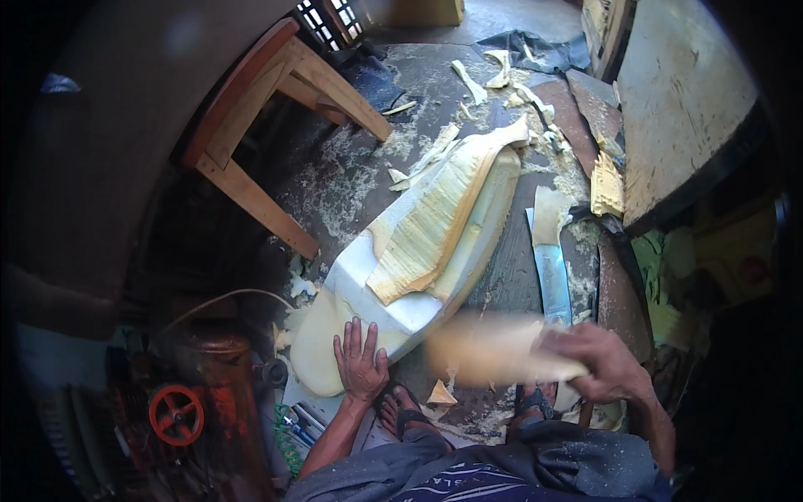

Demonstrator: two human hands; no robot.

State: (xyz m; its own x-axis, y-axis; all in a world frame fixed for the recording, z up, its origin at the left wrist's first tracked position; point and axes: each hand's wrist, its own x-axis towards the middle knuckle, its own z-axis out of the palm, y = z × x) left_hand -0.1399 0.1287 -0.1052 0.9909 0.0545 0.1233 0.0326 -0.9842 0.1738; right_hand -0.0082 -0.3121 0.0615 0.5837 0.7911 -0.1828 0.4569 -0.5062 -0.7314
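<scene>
A long pale foam seat pad [343,293] lies slantwise on the floor in front of me, its near end rounded. On top of it sits a thick, rough-cut yellowish foam slab [435,217] with a ridged surface. My left hand [361,361] lies flat on the near end of the pad, fingers stretched out. To the right, my right hand [598,360] is closed round a yellowish-orange piece [493,347], held off the pad and smeared by motion; it looks like foam, but its edges do not show clearly.
A wooden stool [251,125] rests at the far left. Near left is a rusty orange cylinder [222,389] with a red handwheel [176,415]. Foam scraps [471,82] and crumbs litter the floor. A bluish strip [552,272] lies right of the pad, near a leaning board [682,100].
</scene>
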